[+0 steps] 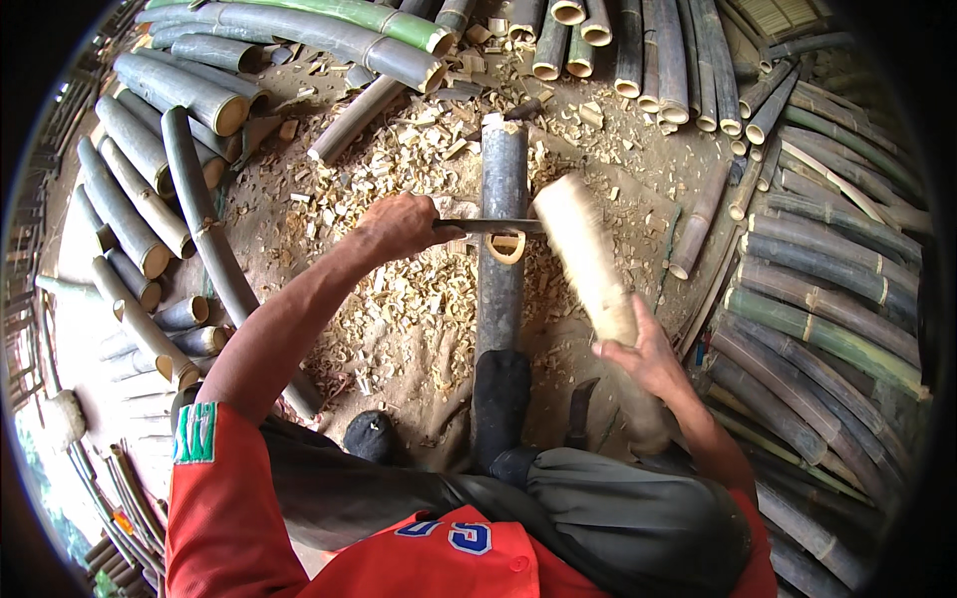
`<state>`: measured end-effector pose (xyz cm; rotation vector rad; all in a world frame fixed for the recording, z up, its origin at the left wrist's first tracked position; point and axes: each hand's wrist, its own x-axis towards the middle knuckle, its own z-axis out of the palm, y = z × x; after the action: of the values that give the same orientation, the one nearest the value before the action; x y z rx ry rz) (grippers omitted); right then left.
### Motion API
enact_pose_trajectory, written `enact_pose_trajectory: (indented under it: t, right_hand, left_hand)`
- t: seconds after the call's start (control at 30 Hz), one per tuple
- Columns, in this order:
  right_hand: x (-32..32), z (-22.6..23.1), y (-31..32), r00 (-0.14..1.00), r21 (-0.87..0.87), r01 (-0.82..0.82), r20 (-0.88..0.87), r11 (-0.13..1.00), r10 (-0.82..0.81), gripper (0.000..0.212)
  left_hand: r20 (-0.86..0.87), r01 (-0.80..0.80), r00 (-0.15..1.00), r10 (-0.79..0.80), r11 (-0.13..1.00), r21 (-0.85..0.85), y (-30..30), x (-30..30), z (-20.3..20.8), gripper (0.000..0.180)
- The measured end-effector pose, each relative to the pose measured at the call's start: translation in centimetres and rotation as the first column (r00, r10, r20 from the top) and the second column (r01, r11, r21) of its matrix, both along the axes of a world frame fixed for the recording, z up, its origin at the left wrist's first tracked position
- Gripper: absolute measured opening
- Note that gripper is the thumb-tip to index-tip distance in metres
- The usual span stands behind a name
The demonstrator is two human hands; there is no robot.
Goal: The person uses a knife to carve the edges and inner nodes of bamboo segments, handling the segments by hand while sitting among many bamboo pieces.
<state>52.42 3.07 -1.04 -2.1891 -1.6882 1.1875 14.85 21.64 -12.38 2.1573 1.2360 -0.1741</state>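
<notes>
A grey bamboo pole (pixel 501 169) lies lengthwise in front of me, with a pale notch (pixel 507 249) cut into its upper side. My left hand (pixel 401 225) is closed round the handle of a knife (pixel 488 226), whose dark blade lies crosswise over the pole, right by the notch. In my right hand (pixel 648 351) is a pale wooden club (pixel 578 249), smeared by motion. Its far end is close to the blade's tip; I cannot tell whether they touch. My dark-covered foot (pixel 501 394) rests at the pole's near end.
Wood chips (pixel 399 319) cover the ground around the pole. Cut bamboo lengths (pixel 189 95) lie at the left, more (pixel 673 60) at the far side, and a stack (pixel 827 299) at the right. Near my foot is a curved dark blade (pixel 581 407).
</notes>
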Motion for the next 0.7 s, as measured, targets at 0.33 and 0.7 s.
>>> enact_pose_trajectory:
  t: [0.33, 0.7]
  right_hand:
    - [1.1, 0.3, 1.9, 0.895, 0.068, 0.188, -0.423, 0.98, -0.142, 0.086]
    - [-1.4, -1.9, 10.1, 0.396, 0.412, -0.896, 0.572, 0.166, 0.718, 0.099]
  left_hand:
    - [0.119, 0.049, 0.987, -0.111, 0.899, 0.435, -8.3, -3.7, -0.2, 0.033]
    - [-0.16, 0.008, 0.986, 0.05, 0.939, 0.344, -6.8, -6.3, -0.1, 0.01]
